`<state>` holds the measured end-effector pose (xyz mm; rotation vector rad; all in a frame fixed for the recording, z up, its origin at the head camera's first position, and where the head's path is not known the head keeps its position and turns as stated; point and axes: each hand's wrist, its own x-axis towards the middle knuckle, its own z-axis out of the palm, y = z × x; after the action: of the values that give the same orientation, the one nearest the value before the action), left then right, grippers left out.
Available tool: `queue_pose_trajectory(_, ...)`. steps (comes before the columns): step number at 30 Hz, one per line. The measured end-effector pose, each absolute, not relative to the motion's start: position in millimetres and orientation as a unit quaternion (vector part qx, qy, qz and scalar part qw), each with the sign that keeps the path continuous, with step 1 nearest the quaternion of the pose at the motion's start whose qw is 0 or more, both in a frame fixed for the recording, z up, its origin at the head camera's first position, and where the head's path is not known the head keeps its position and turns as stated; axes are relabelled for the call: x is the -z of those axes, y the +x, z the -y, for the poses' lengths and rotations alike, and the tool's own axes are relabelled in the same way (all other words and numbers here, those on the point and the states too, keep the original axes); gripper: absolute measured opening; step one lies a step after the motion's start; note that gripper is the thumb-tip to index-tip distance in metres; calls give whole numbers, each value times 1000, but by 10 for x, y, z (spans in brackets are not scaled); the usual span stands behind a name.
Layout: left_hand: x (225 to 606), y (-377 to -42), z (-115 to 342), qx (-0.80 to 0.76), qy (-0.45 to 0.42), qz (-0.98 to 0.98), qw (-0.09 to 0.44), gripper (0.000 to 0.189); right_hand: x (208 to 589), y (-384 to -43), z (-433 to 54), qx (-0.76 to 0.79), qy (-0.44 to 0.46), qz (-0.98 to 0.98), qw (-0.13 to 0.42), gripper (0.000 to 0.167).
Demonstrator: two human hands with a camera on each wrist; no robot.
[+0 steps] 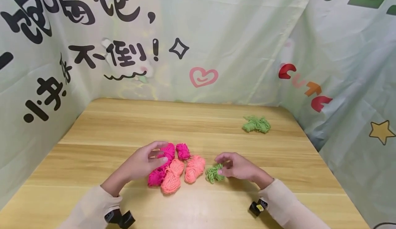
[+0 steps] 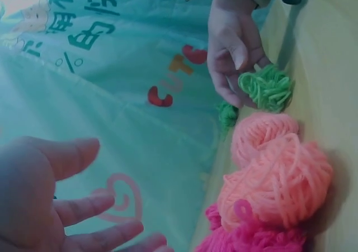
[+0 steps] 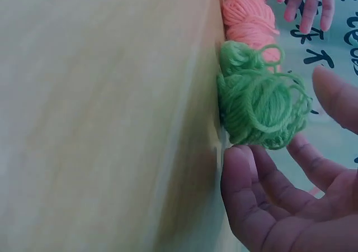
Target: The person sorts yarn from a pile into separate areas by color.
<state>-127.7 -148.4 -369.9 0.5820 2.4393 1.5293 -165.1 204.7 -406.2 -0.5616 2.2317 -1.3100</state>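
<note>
My left hand (image 1: 143,163) hovers with parted fingers over magenta yarn skeins (image 1: 157,176) at the left of a small cluster. Its fingers are loosely spread in the left wrist view, with nothing between them. A smaller magenta bundle (image 1: 183,151) lies behind two coral skeins (image 1: 172,178), which lie side by side. To their right is a loopy green yarn bundle (image 1: 213,174). My right hand (image 1: 240,167) is beside this bundle, fingers bent around its side. In the right wrist view, the thumb stands apart from the green yarn (image 3: 263,107); whether the fingertips touch it is unclear.
Another green yarn bundle (image 1: 256,124) lies farther back on the right of the wooden table (image 1: 123,119). Printed cloth (image 1: 241,43) hangs behind the table and along both sides. A small black device (image 1: 119,218) is worn at each wrist.
</note>
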Motion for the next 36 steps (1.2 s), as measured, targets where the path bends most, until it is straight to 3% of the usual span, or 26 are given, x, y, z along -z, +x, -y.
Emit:
queue_pose_trajectory(5,3686,-1184,1480,-468,194,-859,72,52,4077,-1635,-2018,444,-213,-838,237,38)
queue_pose_trajectory(16,3770,-982,1473,-490,167,-852,76,53,4121,-1623,-1939,402,-251,-849,233,29)
queue_pose_trajectory(23,3793,-982,1444,-501,139,-851,73,54,4100,-1644,-1940,376,-265,-865,199,23)
queue_pose_trajectory(31,3832,-931,1418,-374,162,-913,-28,57,4087,-1661,-1959,394,-238,-864,202,23)
queue_pose_trajectory(36,3882,-884,1419,-378,142,-914,-31,54,4081,-1707,-1957,423,-231,-851,209,24)
